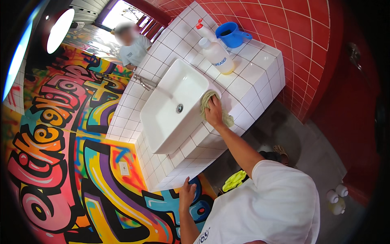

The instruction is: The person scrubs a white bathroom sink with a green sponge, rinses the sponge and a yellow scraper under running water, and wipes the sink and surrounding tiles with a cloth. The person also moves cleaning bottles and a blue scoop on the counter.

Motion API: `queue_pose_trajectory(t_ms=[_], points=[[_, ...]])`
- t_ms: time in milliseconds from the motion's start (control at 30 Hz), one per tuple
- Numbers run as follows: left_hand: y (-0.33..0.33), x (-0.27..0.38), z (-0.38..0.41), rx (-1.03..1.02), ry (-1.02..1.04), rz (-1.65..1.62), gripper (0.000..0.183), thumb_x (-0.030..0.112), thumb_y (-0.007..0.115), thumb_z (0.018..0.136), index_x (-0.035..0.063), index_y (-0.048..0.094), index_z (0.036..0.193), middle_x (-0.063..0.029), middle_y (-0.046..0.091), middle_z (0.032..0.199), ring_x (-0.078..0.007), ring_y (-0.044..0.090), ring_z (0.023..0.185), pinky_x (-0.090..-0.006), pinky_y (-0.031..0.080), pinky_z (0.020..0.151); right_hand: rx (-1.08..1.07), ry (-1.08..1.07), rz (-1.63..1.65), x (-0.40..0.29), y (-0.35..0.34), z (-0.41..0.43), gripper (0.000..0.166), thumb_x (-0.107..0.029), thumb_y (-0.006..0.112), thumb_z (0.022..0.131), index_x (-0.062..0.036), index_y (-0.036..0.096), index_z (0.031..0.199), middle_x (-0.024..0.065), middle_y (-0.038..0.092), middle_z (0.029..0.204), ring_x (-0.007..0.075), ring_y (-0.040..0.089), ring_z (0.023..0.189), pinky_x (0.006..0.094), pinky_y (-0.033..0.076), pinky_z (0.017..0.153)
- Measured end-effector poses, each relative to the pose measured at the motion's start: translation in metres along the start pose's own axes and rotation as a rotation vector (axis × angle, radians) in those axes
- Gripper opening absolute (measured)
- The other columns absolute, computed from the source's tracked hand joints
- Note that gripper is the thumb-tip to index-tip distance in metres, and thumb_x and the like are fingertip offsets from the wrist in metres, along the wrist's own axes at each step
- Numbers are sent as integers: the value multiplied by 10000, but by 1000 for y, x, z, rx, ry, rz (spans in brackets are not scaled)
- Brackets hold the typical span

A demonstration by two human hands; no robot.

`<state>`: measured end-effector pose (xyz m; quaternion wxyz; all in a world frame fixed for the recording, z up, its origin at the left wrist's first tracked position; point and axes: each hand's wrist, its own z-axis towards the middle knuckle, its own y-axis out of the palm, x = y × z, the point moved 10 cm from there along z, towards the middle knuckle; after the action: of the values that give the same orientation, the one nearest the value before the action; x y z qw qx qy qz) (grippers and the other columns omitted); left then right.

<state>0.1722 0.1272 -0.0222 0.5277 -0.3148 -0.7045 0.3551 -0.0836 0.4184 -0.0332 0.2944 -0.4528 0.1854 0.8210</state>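
My right hand (pixel 214 113) presses a pale green cloth (pixel 227 118) against the outer corner of a white rectangular basin (pixel 163 116). The basin stands on a white tiled counter (pixel 198 138), its metal drain showing inside. Near the counter's front edge, my left hand (pixel 187 192) holds nothing, its fingers apart. Behind the basin, a metal faucet (pixel 146 81) comes out of the tiled wall. Beyond my right hand stand a clear degreaser bottle (pixel 217 58) with some yellow liquid, a white bottle with a red cap (pixel 204 31) and a blue plastic jug (pixel 230 34).
A red tiled wall (pixel 292 39) borders the counter's far end. Yellow-green gloves (pixel 234 181) hang near my waist. Several bottles (pixel 336 198) stand on the floor at right. A mirror shows a person (pixel 134 50). A painted wall (pixel 100 189) with an outlet (pixel 124 168) lies at left.
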Motion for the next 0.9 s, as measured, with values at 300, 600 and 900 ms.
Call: queue_pose_trajectory(t_ms=[300,600,900], points=[[15,78,73,123,21,-273,397,171,529,872,-26,451,1209,-129,627,910,-155,589,811,-242,448,736,-507,789,557,141,39,53,376,-358,455,855,-16,529,992,161,601,844,319,560,778,386,420,714],[48,85,158,35,-274,701,729,595,466,783,30,441,1243,-150,440,1288,-323,393,1187,-526,217,944,-546,821,897,110,29,48,345,-323,470,882,-19,572,1010,30,581,892,123,531,783,272,443,665],[93,102,182,273,-57,748,583,498,554,777,52,532,1150,-160,545,1162,-268,480,1122,-514,270,914,-931,1235,1359,137,123,78,331,-339,508,851,-94,565,1065,5,591,912,93,537,752,245,454,657]])
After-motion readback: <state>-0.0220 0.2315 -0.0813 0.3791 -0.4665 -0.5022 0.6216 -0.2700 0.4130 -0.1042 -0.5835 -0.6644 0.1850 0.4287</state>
